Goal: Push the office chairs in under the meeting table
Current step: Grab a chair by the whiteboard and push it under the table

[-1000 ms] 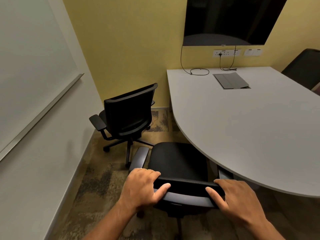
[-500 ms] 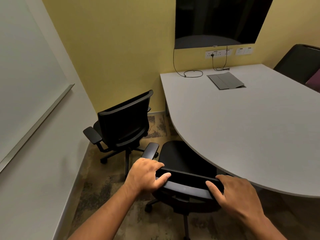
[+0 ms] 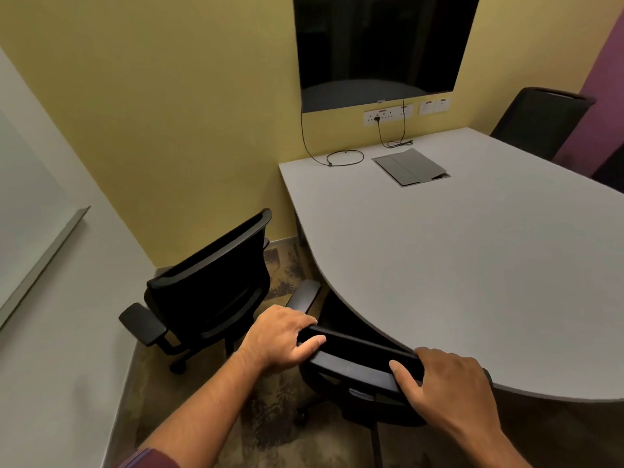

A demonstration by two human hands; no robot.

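Note:
A black office chair (image 3: 358,361) stands right in front of me, its seat mostly under the curved edge of the grey meeting table (image 3: 456,265). My left hand (image 3: 282,336) grips the left end of its backrest top. My right hand (image 3: 445,380) grips the right end, close to the table edge. A second black office chair (image 3: 209,292) stands out on the floor to the left, its back turned to me and apart from the table. A third chair (image 3: 540,125) stands behind the table's far right side.
A dark screen (image 3: 381,45) hangs on the yellow wall, with sockets and cables below it. A grey cable flap (image 3: 410,166) lies in the tabletop. A white wall with a whiteboard (image 3: 30,211) closes the left side. Patterned carpet covers the narrow floor.
The chair in my hands has rolled forward and right, so most of its seat is now hidden under the table. Both hands kept their grip on the backrest.

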